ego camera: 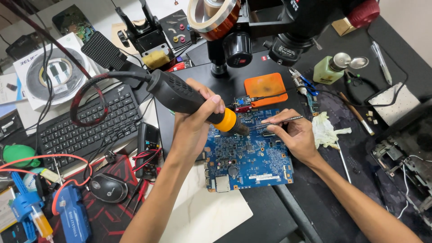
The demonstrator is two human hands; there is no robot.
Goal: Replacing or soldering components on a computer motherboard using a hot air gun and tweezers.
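A blue circuit board [252, 155] lies on the dark mat in the middle of the head view. My left hand [194, 121] grips a black hot-air handle with an orange collar [189, 100], its nozzle pointing down at the board's upper edge. My right hand [294, 135] pinches thin metal tweezers [281, 120] whose tips reach toward the same spot on the board. A small red and blue module [243, 103] sits just above the board.
A microscope [288, 31] hangs over the board. An orange pad [265, 85] lies behind it. A black keyboard [85, 123], mouse [108, 186] and tape rolls [54, 72] are at left. A green bottle [328, 69], crumpled tissue [326, 130] and laptop parts [400, 153] are at right.
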